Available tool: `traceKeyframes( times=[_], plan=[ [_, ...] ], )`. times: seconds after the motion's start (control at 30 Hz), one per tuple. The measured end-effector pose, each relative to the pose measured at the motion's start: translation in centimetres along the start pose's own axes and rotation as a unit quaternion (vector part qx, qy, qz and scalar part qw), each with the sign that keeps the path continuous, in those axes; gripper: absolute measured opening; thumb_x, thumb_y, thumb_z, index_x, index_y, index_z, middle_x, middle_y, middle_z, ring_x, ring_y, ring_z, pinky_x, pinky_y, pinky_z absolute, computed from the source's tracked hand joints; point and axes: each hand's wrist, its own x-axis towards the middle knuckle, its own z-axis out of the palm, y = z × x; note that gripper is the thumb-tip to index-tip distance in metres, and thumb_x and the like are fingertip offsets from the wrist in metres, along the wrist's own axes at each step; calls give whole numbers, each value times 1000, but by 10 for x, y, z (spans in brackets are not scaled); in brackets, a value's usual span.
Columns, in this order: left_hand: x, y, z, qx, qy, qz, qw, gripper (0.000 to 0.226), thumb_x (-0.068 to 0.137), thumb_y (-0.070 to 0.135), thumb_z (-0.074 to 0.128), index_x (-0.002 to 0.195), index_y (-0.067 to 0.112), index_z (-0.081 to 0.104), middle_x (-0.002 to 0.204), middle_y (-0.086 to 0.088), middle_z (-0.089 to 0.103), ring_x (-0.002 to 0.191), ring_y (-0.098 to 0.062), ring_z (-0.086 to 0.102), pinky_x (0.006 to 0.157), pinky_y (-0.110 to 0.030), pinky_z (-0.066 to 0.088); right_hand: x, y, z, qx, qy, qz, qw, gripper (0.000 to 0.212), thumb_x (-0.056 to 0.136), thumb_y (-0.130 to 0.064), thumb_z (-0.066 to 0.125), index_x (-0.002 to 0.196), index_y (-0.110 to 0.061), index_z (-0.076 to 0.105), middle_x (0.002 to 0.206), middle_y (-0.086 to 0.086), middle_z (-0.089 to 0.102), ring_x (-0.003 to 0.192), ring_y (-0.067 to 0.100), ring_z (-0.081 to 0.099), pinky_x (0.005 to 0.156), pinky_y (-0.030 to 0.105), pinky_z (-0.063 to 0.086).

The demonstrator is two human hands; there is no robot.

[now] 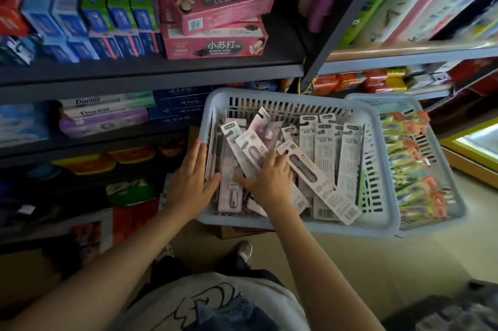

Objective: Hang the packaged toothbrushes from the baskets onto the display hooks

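A light blue slotted basket [382,169] sits in front of the shelves, filled with several packaged toothbrushes [323,158] in white and pink card packs. My left hand [191,182] lies with straight fingers along the basket's left wall, the thumb reaching over the rim. My right hand [266,177] is inside the basket, fingers curled on a pile of pink-white packs [248,152]. A second blue basket [455,196] to the right holds green and orange toothbrush packs [412,169]. No display hooks are visible.
Dark shelves [151,72] at left carry toothpaste boxes in pink, blue and green. More shelves with bottles stand at upper right. A yellow-edged display case [477,147] is at the right. Beige floor, my shoe [245,249] and a cardboard box lie below the baskets.
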Motion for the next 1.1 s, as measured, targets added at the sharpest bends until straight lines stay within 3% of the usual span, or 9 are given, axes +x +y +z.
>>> traceKeyframes(
  times=[0.13, 0.33, 0.4, 0.47, 0.67, 0.8, 0.87, 1.0, 1.1],
  plan=[
    [-4, 1, 2, -4, 3, -7, 1000, 79, 102, 56, 31, 162, 19, -4, 168, 5, -17, 156, -19, 2, 122, -45, 24, 4, 2, 2, 22, -30, 25, 999, 113, 77, -78, 64, 155, -16, 12, 156, 25, 20, 143, 47, 24, 111, 56, 37],
    [-6, 1, 0, -3, -1, -6, 1000, 79, 101, 57, 28, 162, 18, -5, 168, 4, -18, 156, -19, 3, 120, -43, 26, 9, 18, -5, 143, 33, 30, 989, 79, 89, -53, 69, 145, -8, 35, 140, 21, 39, 131, 40, 37, 106, 50, 39],
    [-6, 1, 0, -4, -4, -7, 1000, 79, 102, 55, 29, 162, 18, -6, 167, 5, -19, 156, -18, 1, 121, -42, 24, 8, 19, -4, 166, 59, 34, 984, 60, 92, -40, 67, 134, -5, 43, 126, 20, 51, 115, 39, 51, 86, 45, 50],
    [-6, 1, 0, -6, -5, -4, 1000, 79, 102, 55, 30, 162, 18, -6, 167, 5, -19, 156, -18, 1, 122, -41, 23, 6, 22, -6, 202, 91, 28, 975, 37, 92, -24, 65, 121, -6, 49, 110, 17, 58, 93, 35, 58, 61, 32, 42],
    [-4, 3, -2, -36, 0, -5, 999, 76, 104, 50, 36, 162, 19, -1, 167, 8, -16, 156, -19, 3, 123, -41, 18, 2, 31, -32, 340, 72, 44, 937, 12, 90, -5, 63, 90, -11, 52, 69, 2, 52, 52, 11, 45, 43, 19, 39],
    [-2, 12, -4, -42, 0, -20, 999, 73, 105, 46, 38, 162, 17, 3, 169, 5, -11, 156, -20, 3, 123, -38, 15, 7, 37, -46, 477, 11, 128, 869, 12, 90, -11, 68, 101, -8, 65, 90, 19, 71, 78, 32, 72, 72, 40, 63],
    [1, 19, -7, -34, 3, -32, 999, 69, 105, 45, 40, 161, 13, 16, 170, 0, -4, 155, -23, 6, 123, -41, 16, 8, 42, -47, 527, -18, 160, 835, 18, 88, -16, 71, 105, -12, 66, 102, 24, 73, 97, 42, 72, 83, 58, 60],
    [7, 44, -14, -10, 55, -3, 998, 48, 104, 41, 41, 137, 9, 57, 162, -10, 29, 150, -28, 23, 120, -45, 22, 0, 56, -47, 602, -53, 174, 778, 22, 93, -9, 68, 114, -11, 63, 99, 16, 76, 87, 32, 76, 80, 51, 62],
    [8, 78, -20, -102, 47, 32, 993, 40, 103, 41, 47, 123, 13, 67, 138, -3, 55, 134, -22, 46, 109, -33, 35, -7, 66, -50, 645, -80, 167, 741, 24, 93, -4, 66, 117, -6, 63, 104, 20, 75, 91, 35, 75, 83, 52, 61]
  ],
)
